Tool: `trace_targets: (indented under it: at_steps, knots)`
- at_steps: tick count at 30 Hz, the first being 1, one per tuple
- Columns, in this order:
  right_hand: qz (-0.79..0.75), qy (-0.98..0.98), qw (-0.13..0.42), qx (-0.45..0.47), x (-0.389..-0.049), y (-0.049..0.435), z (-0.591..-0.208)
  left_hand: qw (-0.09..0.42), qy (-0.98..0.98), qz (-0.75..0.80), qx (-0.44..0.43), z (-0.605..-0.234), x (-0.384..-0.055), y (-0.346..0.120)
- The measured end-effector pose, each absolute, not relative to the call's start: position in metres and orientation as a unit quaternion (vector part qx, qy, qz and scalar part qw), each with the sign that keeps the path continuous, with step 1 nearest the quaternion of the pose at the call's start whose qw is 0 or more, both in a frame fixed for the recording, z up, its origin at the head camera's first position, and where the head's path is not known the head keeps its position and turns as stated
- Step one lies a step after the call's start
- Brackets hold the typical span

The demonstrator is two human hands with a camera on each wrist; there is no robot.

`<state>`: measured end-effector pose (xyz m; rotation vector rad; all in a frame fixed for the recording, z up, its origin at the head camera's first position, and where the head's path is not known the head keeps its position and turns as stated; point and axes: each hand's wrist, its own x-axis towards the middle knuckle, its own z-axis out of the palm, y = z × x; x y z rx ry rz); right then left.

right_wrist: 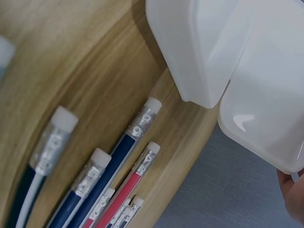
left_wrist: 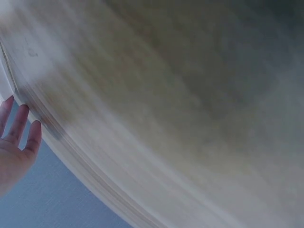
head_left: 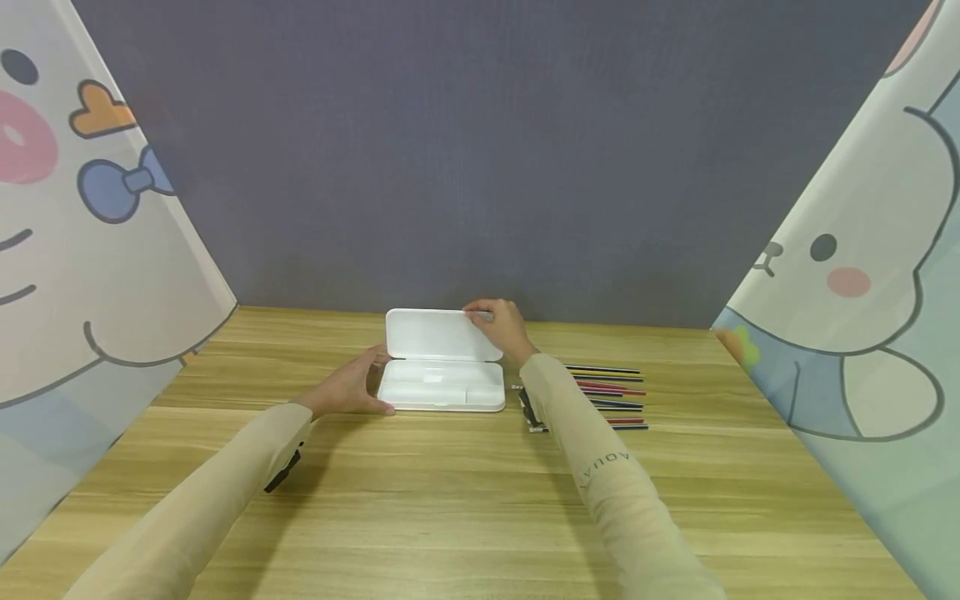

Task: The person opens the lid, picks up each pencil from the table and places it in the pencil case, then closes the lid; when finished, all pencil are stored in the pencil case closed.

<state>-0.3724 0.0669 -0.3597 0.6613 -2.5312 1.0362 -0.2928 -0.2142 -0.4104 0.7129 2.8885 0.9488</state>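
A white pencil case lies unfolded on the table, its lid raised at the back. Shallow compartments show inside its base. My left hand holds the left end of the case, thumb at the front corner and fingers toward the hinge side. In the left wrist view, several fingers of that hand show at the frame's edge. With my right hand I pinch the lid's upper right corner, thumb in front. The right wrist view shows the lid close up, with fingertips at its corner.
Several pencils in dark blue, red and yellow lie right of the case, partly hidden under my right sleeve. Their white eraser ends show in the right wrist view. A grey panel stands behind the wooden table, with cartoon-printed panels at both sides.
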Motion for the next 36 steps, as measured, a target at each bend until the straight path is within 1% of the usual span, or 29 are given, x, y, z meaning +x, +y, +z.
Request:
trace_targets:
  at_steps: [6, 16, 23, 30, 36]
  knots:
    - [0.378, -0.887, 0.147, 0.223, -0.375, 0.068, -0.361, 0.010, 0.928, 0.296, 0.225, -0.410, -0.291, -0.214]
    - [0.394, -0.889, 0.118, 0.201, -0.378, 0.068, -0.363, -0.006, 0.926, 0.296, 0.234, -0.412, -0.291, -0.215]
    - [0.400, -0.878, 0.117, 0.234, -0.377, 0.071, -0.360, -0.004, 0.929, 0.293, 0.226, -0.411, -0.290, -0.215]
    - [0.413, -0.869, 0.087, 0.260, -0.376, 0.076, -0.356, 0.006, 0.927, 0.301, 0.223, -0.408, -0.288, -0.214]
    - [0.394, -0.875, 0.083, 0.269, -0.373, 0.079, -0.352, 0.009, 0.925, 0.306, 0.223, -0.407, -0.287, -0.213]
